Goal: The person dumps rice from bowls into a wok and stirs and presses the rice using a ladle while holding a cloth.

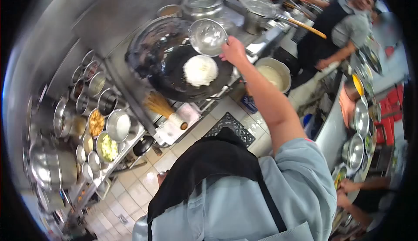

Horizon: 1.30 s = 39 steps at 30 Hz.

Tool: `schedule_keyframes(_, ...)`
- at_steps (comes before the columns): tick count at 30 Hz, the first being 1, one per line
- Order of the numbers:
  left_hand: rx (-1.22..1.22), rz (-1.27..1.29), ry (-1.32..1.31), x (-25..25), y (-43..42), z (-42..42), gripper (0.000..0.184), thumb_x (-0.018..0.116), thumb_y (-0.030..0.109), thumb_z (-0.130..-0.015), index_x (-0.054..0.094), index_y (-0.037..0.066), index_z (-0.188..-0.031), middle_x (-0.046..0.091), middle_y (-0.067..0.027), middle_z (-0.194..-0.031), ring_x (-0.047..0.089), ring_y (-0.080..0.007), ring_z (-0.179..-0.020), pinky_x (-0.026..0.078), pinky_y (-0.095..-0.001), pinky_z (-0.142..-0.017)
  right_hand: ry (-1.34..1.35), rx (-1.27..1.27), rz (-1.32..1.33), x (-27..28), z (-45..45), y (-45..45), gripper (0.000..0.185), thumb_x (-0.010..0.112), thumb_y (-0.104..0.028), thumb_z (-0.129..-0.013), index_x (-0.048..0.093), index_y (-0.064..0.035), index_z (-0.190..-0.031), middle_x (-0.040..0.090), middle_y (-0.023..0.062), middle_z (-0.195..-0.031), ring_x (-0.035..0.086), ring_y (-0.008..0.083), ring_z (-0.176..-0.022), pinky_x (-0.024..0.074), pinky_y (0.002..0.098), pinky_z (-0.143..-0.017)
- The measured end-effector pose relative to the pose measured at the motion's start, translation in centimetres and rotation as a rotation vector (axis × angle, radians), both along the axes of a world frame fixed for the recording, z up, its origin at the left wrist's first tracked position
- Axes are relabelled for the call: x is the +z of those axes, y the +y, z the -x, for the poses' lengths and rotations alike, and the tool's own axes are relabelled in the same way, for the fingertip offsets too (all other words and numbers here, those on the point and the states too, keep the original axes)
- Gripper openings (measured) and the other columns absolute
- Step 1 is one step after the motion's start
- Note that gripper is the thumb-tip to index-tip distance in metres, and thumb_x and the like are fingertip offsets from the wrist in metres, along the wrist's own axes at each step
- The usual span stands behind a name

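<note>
My right hand (pixel 235 51) reaches out over the stove, its fingers closed on the rim of a round metal bowl (pixel 208 36). The bowl is tilted above the dark wok (pixel 159 62), and only a few white bits show inside it. A mound of white rice (pixel 200 70) lies in the wok just below the bowl. Only a small part of my left hand (pixel 162 178) shows, low beside my apron; its fingers are hidden.
A bamboo brush (pixel 164 109) lies on a cloth at the stove's front edge. Bowls of chopped ingredients (pixel 108 147) line the left counter. A bucket of pale liquid (pixel 272 74) stands right of the wok. One person (pixel 335 32) works at the right; another's hands (pixel 346 191) show lower right.
</note>
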<state>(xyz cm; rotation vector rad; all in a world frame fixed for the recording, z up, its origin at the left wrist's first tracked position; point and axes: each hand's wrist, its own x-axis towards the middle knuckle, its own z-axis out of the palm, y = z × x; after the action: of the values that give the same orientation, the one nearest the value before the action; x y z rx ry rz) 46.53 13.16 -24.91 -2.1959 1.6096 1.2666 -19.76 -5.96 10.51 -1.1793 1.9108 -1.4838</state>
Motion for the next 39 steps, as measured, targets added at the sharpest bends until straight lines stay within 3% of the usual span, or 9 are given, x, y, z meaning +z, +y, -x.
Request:
schedule_keyframes(5,-0.225,0.046,0.043,0.0,-6.5,5.2,0.064,0.072,0.035,-0.089,0.049,-0.013,-0.125,0.069,-0.0234,-0.101,0.069,-0.0341,-0.089,0.052,-0.0454,-0.082,-0.99,-0.346,0.272,-3.3,1.0,17.4,0.033,0.057,-0.009,-0.098,0.043,-0.0016,-0.127,0.059,0.0157,-0.102,0.067,0.0293,-0.068,0.0619,0.047,-0.055)
schedule_keyframes(17,-0.371,0.14,0.176,-1.4,-12.3,11.3,0.07,0.073,0.037,-0.09,0.05,-0.014,-0.131,0.07,-0.0254,-0.112,0.07,-0.0321,-0.095,0.048,-0.0463,-0.092,-0.813,-1.276,1.028,-17.6,6.2,58.0,0.025,0.05,-0.019,-0.106,0.054,0.0,-0.122,0.065,0.0157,-0.098,0.066,0.0295,-0.084,0.0619,0.0493,-0.077)
schedule_keyframes(20,-0.314,0.259,0.209,-1.7,-12.1,9.3,0.071,0.073,0.038,-0.09,0.05,-0.014,-0.133,0.07,-0.0259,-0.115,0.071,-0.0317,-0.097,0.048,-0.0466,-0.095,-0.857,-1.54,0.733,-13.3,4.3,52.4,0.015,0.051,-0.011,-0.1,0.055,-0.0011,-0.111,0.062,0.011,-0.092,0.066,0.0254,-0.082,0.0599,0.0404,-0.065)
schedule_keyframes(23,-0.296,0.394,0.242,-3.0,-10.4,8.0,0.073,0.073,0.039,-0.09,0.05,-0.014,-0.134,0.07,-0.0264,-0.118,0.071,-0.0312,-0.098,0.047,-0.0468,-0.097,-0.59,-1.048,0.258,-12.9,2.1,42.5,0.009,0.058,-0.014,-0.096,0.061,-0.0065,-0.1,0.063,0.0069,-0.091,0.068,0.0191,-0.077,0.0577,0.0351,-0.058)
schedule_keyframes(28,-0.091,0.156,0.093,0.7,-4.8,5.9,0.07,0.072,0.042,-0.09,0.051,-0.013,-0.128,0.07,-0.0241,-0.111,0.071,-0.0309,-0.096,0.048,-0.046,-0.093,0.328,-0.176,-0.558,-12.7,4.5,25.3,0.041,0.066,-0.033,-0.094,0.063,0.0036,-0.112,0.072,0.0191,-0.101,0.069,0.0401,-0.09,0.0527,0.0465,-0.095)
schedule_keyframes(32,0.065,0.048,-0.003,3.0,1.6,3.5,0.068,0.071,0.045,-0.09,0.052,-0.011,-0.123,0.07,-0.0223,-0.106,0.07,-0.0306,-0.094,0.049,-0.0455,-0.089,0.362,-0.092,-0.293,-16.0,5.0,14.2,0.052,0.073,-0.034,-0.087,0.06,0.0063,-0.117,0.07,0.03,-0.105,0.066,0.0433,-0.111,0.0493,0.048,-0.102)
schedule_keyframes(35,0.184,-0.021,-0.054,4.5,7.1,3.2,0.066,0.07,0.047,-0.09,0.052,-0.01,-0.119,0.07,-0.021,-0.102,0.07,-0.0305,-0.092,0.05,-0.045,-0.087,-0.301,-0.048,-0.552,-16.6,6.0,9.0,0.052,0.073,-0.03,-0.085,0.058,0.0073,-0.118,0.066,0.0362,-0.109,0.062,0.0461,-0.118,0.0488,0.0499,-0.102)
schedule_keyframes(36,0.226,-0.037,-0.064,4.8,9.0,3.4,0.066,0.07,0.047,-0.09,0.053,-0.01,-0.118,0.07,-0.0205,-0.101,0.07,-0.0304,-0.091,0.051,-0.0449,-0.086,0.239,-0.189,-0.41,-17.3,5.7,8.8,0.047,0.068,-0.027,-0.087,0.059,0.008,-0.117,0.065,0.0371,-0.112,0.063,0.0487,-0.114,0.0495,0.0524,-0.1)
schedule_keyframes(39,0.317,-0.093,-0.084,5.2,13.8,4.6,0.065,0.069,0.049,-0.09,0.053,-0.009,-0.114,0.07,-0.0192,-0.097,0.07,-0.0302,-0.09,0.052,-0.0444,-0.084,0.176,-0.161,-0.371,-14.0,6.2,10.2,0.047,0.066,-0.034,-0.092,0.061,0.0076,-0.113,0.066,0.0365,-0.111,0.064,0.0508,-0.109,0.0498,0.0532,-0.095)
